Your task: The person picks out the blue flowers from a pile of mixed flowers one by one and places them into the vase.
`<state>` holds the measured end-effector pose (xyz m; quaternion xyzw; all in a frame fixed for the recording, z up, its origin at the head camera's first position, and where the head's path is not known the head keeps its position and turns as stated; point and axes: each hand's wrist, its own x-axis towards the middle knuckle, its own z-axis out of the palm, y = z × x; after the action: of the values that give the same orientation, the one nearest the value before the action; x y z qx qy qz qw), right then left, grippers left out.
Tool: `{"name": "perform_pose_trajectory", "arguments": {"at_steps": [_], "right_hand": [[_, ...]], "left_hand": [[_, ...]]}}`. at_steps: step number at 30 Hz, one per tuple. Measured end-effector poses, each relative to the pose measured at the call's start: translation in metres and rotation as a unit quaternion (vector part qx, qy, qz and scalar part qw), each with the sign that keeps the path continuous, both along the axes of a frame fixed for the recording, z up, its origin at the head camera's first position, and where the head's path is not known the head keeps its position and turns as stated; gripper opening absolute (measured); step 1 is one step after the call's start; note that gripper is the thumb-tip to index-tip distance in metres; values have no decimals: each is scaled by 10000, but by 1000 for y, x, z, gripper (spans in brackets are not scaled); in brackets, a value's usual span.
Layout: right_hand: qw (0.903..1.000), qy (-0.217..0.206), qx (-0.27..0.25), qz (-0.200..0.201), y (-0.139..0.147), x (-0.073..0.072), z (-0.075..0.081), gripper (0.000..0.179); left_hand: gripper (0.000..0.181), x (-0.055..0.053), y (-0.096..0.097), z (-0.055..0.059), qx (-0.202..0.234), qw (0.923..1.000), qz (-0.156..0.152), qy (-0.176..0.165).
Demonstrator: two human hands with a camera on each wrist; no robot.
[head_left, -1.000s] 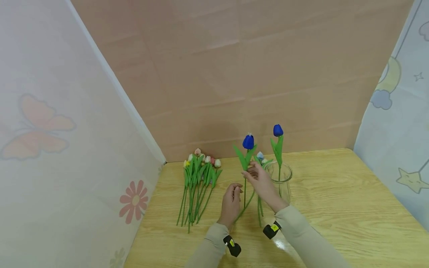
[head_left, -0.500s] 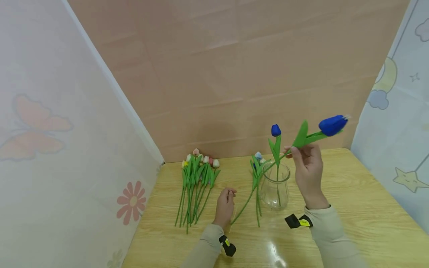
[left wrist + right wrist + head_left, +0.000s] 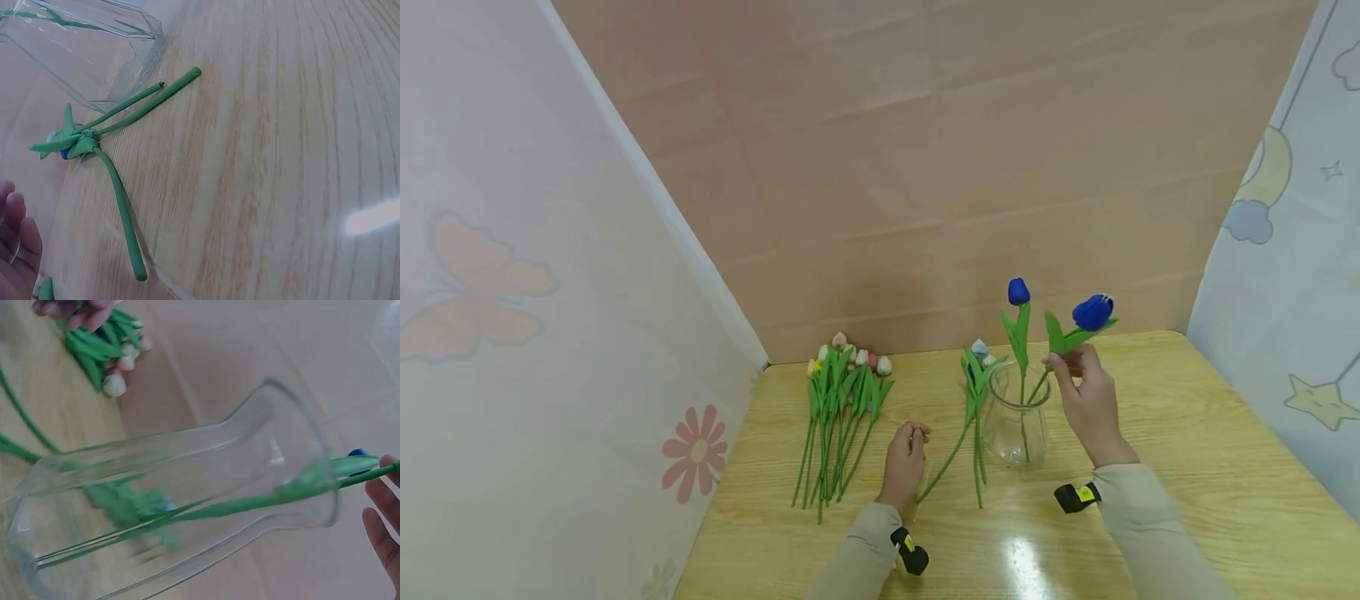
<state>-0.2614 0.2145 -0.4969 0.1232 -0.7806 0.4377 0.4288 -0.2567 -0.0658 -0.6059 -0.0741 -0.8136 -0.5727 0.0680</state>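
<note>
My right hand (image 3: pixel 1092 417) pinches a blue artificial tulip (image 3: pixel 1093 313) just below its leaves. The flower leans right, and its stem passes over the rim into a clear glass vase (image 3: pixel 1002 433). Another blue tulip (image 3: pixel 1018 292) stands upright in that vase. In the right wrist view, fingertips (image 3: pixel 378 528) show beside the vase mouth, with green stems inside the glass. My left hand (image 3: pixel 904 467) is held low over the table, fingers loosely bent, with nothing in it. Close to its right lies a small group of tulips (image 3: pixel 973 392) with blue and white heads.
A larger bunch of tulips (image 3: pixel 831 408), with white, pink and yellow heads, lies on the left of the wooden table (image 3: pixel 1150 433). A brown backdrop (image 3: pixel 880 167) rises behind, and printed cloth panels stand on both sides.
My right hand carried the blue tulip from near the left hand to right of the vase, then lowered it so its stem enters the mouth. My left hand drew back slightly and stayed still.
</note>
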Motion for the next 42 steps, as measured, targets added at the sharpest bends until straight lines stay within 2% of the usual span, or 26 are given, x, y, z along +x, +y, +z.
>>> {"name": "perform_pose_trajectory", "arguments": {"at_steps": [5, 10, 14, 21, 25, 29, 33, 36, 37, 40, 42], "right_hand": [[9942, -893, 548, -221, 1, -6, -14, 23], [9772, -1843, 1025, -236, 3, -7, -21, 39], [9682, -2182, 1221, -77, 5, -7, -25, 50], [9568, -2632, 908, 832, 15, -1, -48, 72], [9415, -3007, 589, 1407, 16, 4, -67, 97], [9288, -3354, 548, 1480, 11, 4, -83, 115], [9144, -3728, 537, 1485, 3, 1, -91, 121], [9001, -4030, 532, 1568, 0, -1, -95, 123], [8982, -4062, 517, 1598, 0, -1, -96, 122], [8964, -4093, 477, 1633, 0, -3, -100, 120], [8995, -4015, 422, 1668, 0, -4, -102, 117]], "left_hand": [[26, 0, 0, -1, 14, 10000, 1, 28], [29, -1, -1, -3, -9, 10000, 0, 17], [29, -2, -2, -4, -53, 10000, 5, 1], [29, -2, -3, -5, -88, 9999, -3, -100], [28, -2, -4, -7, -105, 9998, -46, -131], [28, -2, -4, -8, -252, 9994, -125, -184], [26, -3, 2, -10, -633, 9972, -353, -207], [25, -2, 11, -12, -1134, 9910, -672, -216], [25, -1, 15, -13, -1367, 9872, -796, -195], [22, 1, 30, -14, -2208, 9692, -1091, -39], [17, 3, 40, -14, -2805, 9537, -1087, 77]]}}
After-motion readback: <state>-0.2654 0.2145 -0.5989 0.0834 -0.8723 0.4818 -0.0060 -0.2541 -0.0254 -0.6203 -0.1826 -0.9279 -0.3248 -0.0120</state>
